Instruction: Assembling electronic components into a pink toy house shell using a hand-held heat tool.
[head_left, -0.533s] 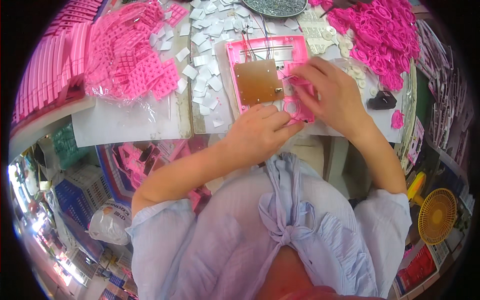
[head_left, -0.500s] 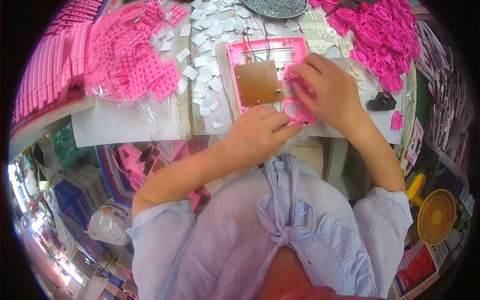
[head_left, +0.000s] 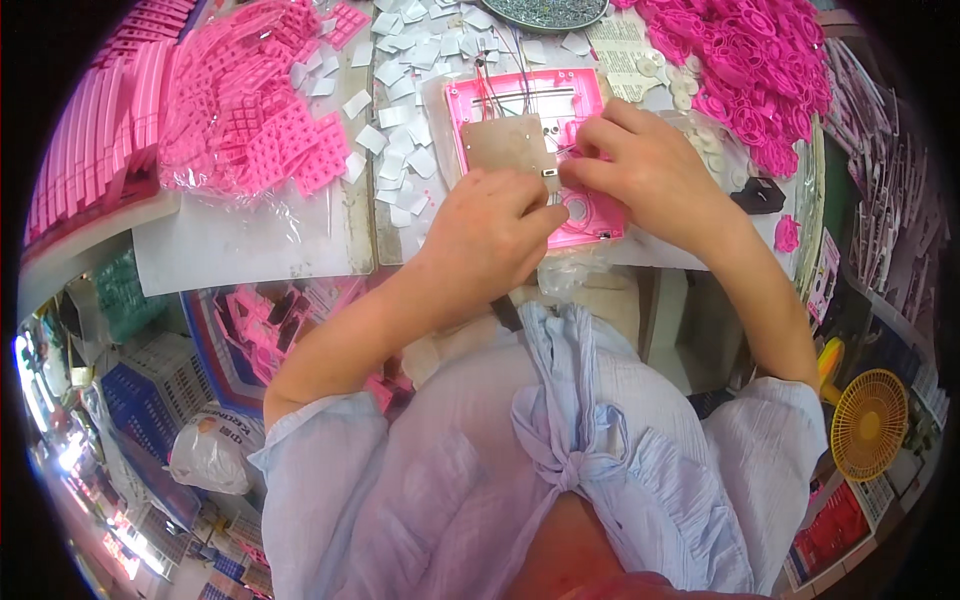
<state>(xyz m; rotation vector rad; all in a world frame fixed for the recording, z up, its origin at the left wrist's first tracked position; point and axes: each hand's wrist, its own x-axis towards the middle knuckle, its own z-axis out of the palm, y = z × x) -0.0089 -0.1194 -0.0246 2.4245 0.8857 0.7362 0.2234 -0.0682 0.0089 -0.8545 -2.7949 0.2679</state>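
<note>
A pink plastic housing [head_left: 594, 92] lies open on the table in front of me, with a flat brown circuit board [head_left: 505, 143] over its left part. Thin wires [head_left: 524, 80] run up out of its top. My left hand [head_left: 490, 222] is closed in a pinch at the board's lower right corner and covers the board's lower edge. My right hand [head_left: 640, 170] pinches over the housing's right side, close to a small metal part [head_left: 549, 173] on the board's edge. What either hand's fingertips hold is too small or hidden to make out.
Left of the housing are scattered white squares [head_left: 395, 115] and bagged pink keypads [head_left: 255, 120]. A round tray [head_left: 545, 12] of small metal pieces stands behind. At right are a pink parts heap [head_left: 750, 70], whitish discs [head_left: 685, 85] and a black block [head_left: 760, 195].
My left hand has moved up and left, from the housing's lower edge to the board's lower right corner. My right fingertips have come slightly lower and left, nearer the board's edge.
</note>
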